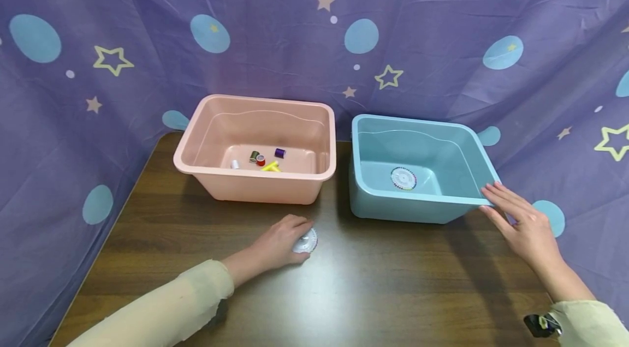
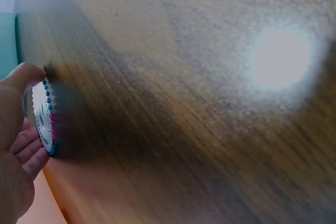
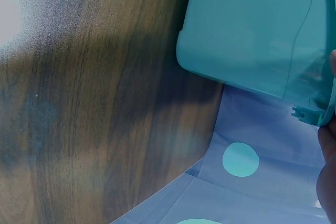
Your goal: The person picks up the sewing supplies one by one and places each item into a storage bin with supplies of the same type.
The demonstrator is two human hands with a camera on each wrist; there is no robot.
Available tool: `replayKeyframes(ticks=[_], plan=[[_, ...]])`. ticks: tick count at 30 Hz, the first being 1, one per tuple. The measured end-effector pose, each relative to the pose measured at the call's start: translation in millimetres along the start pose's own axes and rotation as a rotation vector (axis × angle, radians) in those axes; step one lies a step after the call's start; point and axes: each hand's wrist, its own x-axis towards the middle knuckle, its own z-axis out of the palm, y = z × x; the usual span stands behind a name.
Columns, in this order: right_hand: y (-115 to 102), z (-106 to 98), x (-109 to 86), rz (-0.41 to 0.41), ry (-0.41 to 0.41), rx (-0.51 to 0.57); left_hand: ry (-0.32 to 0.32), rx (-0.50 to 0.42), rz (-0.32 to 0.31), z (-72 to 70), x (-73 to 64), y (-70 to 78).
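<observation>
My left hand [image 1: 281,242] pinches a wheel of sewing pins [image 1: 307,241], a flat white disc with coloured pin heads round its edge, in front of the pink tub. In the left wrist view, the pin wheel [image 2: 44,116] stands on edge between thumb and fingers, blue and pink heads facing out. At the right, my right hand [image 1: 528,227] grips the front right corner of the blue tub [image 1: 403,202], fingers over the rim and thumb below it. Inside that tub another pin wheel [image 1: 404,178] lies flat on the bottom.
The pink tub [image 1: 255,186] stands at the back left. In it lie a purple thread spool [image 1: 280,153], a green spool [image 1: 254,156], a red spool [image 1: 261,161], a white piece [image 1: 235,164] and yellow pieces [image 1: 271,167]. A patterned purple curtain [image 1: 275,19] hangs behind the wooden table [image 1: 383,281].
</observation>
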Motion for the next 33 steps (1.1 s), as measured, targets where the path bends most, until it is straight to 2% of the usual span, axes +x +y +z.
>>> replayKeyframes(ticks=[5, 7, 10, 11, 12, 14, 17, 18, 21, 28, 33], plan=[[0.3, 0.4, -0.4, -0.002, 0.007, 0.0, 0.044, -0.048, 0.031, 3.1, 0.2, -3.0], [0.4, 0.3, -0.5, -0.001, 0.006, 0.002, 0.072, -0.054, 0.052, 14.1, 0.5, -12.8], [0.5, 0.2, -0.5, -0.003, 0.005, 0.001, 0.073, -0.093, 0.048, 14.1, -0.1, -13.6], [0.4, 0.1, -0.6, -0.003, 0.005, 0.001, 0.079, -0.081, 0.061, 18.9, 0.3, -18.6], [0.4, 0.0, -0.6, -0.005, 0.005, 0.002, 0.076, -0.083, 0.056, 18.0, 0.4, -17.6], [0.2, -0.2, -0.7, -0.006, 0.004, 0.001, 0.054, -0.104, 0.028, 6.7, 0.3, -7.1], [-0.2, -0.6, -1.0, -0.004, 0.0, 0.003, 0.033, -0.069, 0.001, 4.5, 1.7, -2.4], [-0.3, -0.7, -1.0, -0.004, -0.001, 0.004, 0.014, -0.07, -0.027, -1.8, 1.7, 4.6], [-0.6, -1.1, -0.7, -0.001, -0.005, 0.005, -0.004, -0.038, -0.044, -2.5, 3.5, 7.0], [-1.2, -1.1, 0.7, 0.002, -0.007, -0.001, -0.037, -0.046, -0.068, -3.1, 6.1, 7.2], [-0.6, -1.3, 0.6, 0.006, -0.013, 0.0, -0.03, -0.055, -0.064, -6.2, 4.2, 8.7]])
